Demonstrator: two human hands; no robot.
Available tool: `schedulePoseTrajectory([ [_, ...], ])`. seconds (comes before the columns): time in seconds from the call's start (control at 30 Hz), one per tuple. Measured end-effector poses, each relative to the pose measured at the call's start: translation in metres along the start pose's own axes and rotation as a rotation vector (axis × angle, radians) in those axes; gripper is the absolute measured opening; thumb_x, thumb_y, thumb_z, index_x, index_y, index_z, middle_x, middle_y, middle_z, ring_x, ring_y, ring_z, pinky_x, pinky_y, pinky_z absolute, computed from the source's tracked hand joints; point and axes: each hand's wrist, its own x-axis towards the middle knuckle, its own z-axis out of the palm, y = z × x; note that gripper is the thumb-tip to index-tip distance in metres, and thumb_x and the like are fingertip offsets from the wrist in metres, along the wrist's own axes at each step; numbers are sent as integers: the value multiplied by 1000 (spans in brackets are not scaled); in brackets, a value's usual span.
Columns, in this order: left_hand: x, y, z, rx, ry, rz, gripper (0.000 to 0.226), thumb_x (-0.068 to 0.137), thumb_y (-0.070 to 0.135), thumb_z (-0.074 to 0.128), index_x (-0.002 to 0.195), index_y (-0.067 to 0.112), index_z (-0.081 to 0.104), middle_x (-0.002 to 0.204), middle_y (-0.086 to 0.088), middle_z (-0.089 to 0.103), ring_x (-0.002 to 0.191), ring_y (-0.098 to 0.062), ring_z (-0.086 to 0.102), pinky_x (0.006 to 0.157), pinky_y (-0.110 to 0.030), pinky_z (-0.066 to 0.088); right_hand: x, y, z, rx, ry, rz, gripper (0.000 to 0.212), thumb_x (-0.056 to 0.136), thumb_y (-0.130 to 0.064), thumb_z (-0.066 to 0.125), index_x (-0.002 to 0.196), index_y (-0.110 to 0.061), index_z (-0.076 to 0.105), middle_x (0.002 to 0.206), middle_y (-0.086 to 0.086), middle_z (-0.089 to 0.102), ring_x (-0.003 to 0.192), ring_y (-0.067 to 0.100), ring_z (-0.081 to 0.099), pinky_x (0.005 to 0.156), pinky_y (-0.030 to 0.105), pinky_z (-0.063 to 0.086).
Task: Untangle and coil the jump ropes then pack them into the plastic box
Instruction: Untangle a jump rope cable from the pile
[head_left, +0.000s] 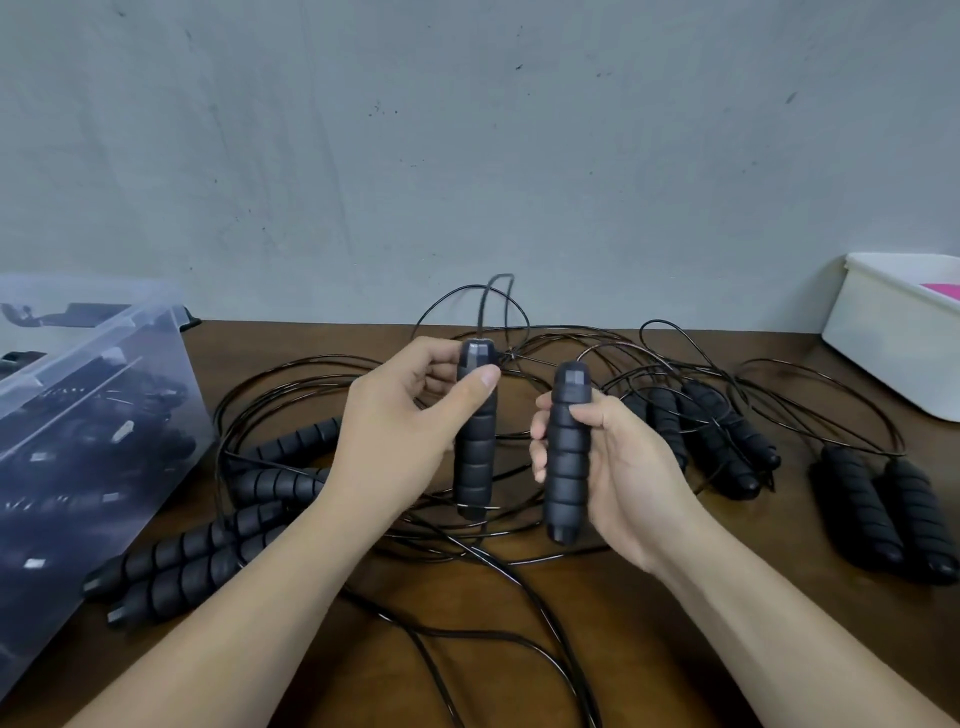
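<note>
Your forearms (249, 629) come in from the near edge, over black cable trailing across the brown worktop (675, 639). Your left grip (395, 415) is closed round one foam handle (478, 452), thumb pressed near its top cap. Your right grip (618, 467) is wrapped round a second handle (569, 457). Both handles stand roughly upright, just beside each other and above the tangle of cables (514, 356), which loops out behind and under them.

By the look of it you are partway through. The clear plastic box (93, 332) on your left, tilted toward you, shows dark shapes through its wall that seem to be ropes already packed. Much is left, though. Four loose handles (187, 561) lie near the box, a cluster (717, 441) lies just right of your right grip, and another pair (893, 519) lies further right, all with cables crossing one another. I cannot tell whether the two you hold belong to one rope. That rope is not yet coiled. A white tub (893, 332) sits at the far right, apart from the ropes.
</note>
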Motion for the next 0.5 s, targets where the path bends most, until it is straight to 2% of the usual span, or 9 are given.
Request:
schedulePoseTrajectory([
  [0.1,0,3,0,-46,13,-16,9,95,33,76,104,34,76,94,5,74,67,-8,62,53,-23,51,0,-4,2,-54,24,-62,39,106,-25,54,138,-3,58,101,14,64,82,24,59,76,38,51],
  [0.2,-1,0,0,-33,2,-11,11,95,37,75,106,37,75,96,6,74,77,-11,65,55,-23,52,0,-6,3,-76,-8,-77,46,101,-33,59,139,-8,60,105,14,66,85,25,60,79,40,52],
  [0.27,0,-1,-1,-30,24,2,14,95,40,74,109,37,75,98,6,73,81,-12,66,57,-23,52,0,-5,3,-105,-12,-80,41,106,-31,58,139,-8,60,105,14,67,85,26,60,79,41,52],
  [0.37,1,1,-4,-53,79,10,16,97,39,72,113,33,73,98,4,73,73,-10,62,58,-21,51,-1,-2,4,-149,-1,-74,35,108,-27,53,137,-9,62,103,14,69,85,26,61,81,44,51],
  [0.5,2,1,-2,-76,31,-36,17,97,39,72,110,28,74,95,0,74,61,-13,62,55,-30,54,-1,-1,5,-172,-13,-85,32,108,-30,56,135,-17,66,106,13,72,94,26,64,89,45,53],
])
